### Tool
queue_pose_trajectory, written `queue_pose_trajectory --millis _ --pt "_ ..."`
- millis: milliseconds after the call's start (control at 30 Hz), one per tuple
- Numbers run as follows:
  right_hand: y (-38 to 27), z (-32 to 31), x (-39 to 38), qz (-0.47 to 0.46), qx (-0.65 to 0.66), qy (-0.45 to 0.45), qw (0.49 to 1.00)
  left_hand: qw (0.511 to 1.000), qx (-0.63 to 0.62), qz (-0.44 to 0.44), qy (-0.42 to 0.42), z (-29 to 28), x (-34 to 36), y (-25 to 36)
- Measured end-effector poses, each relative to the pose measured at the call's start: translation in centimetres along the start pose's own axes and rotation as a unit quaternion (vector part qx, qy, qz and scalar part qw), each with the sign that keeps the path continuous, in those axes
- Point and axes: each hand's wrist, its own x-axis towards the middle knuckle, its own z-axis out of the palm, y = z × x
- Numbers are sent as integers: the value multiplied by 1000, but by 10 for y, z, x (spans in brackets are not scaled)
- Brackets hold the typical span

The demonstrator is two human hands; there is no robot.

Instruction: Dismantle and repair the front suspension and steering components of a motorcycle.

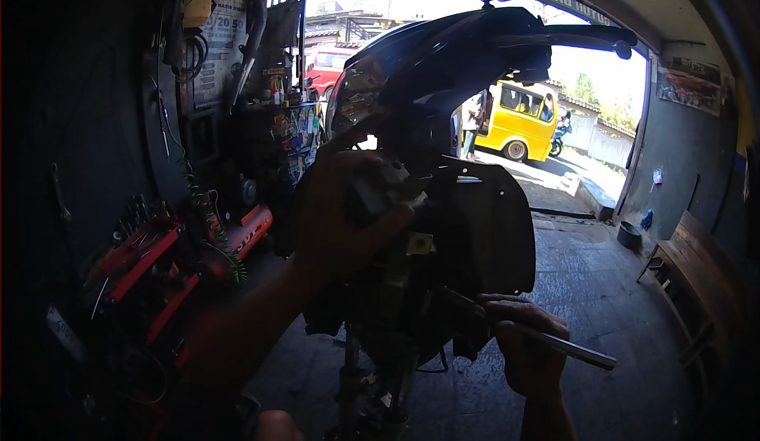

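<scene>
A partly stripped motorbike stands in front of me, its front end toward me and in deep shadow. My left hand is closed round a boxy part with a pale top, at the bike's upper middle. It is too dark to tell what this part is or whether it is fixed. Lower and to the right, my right hand grips a long metal tool with a shiny, round handle. The tool's other end runs into the dark middle of the bike and is hidden. Below hang the fork legs.
A dark panel stands out on the bike's right. Red tool trays and a red tank are at the left. On the right are a wooden bench and a black bucket. Outside the doorway is a yellow van.
</scene>
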Motion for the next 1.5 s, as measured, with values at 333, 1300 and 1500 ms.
queue_pose_trajectory --millis 333,1300,1500 --pt "1 -3 12 8 -6 -87 996 999 -4 33 -9 -3 4 0" --pt "-9 -1 5 12 -84 -84 993 1000 -7 30 4 3 4 -5" --pt "-17 -1 11 19 -75 -157 985 998 -44 31 21 -1 -3 2"
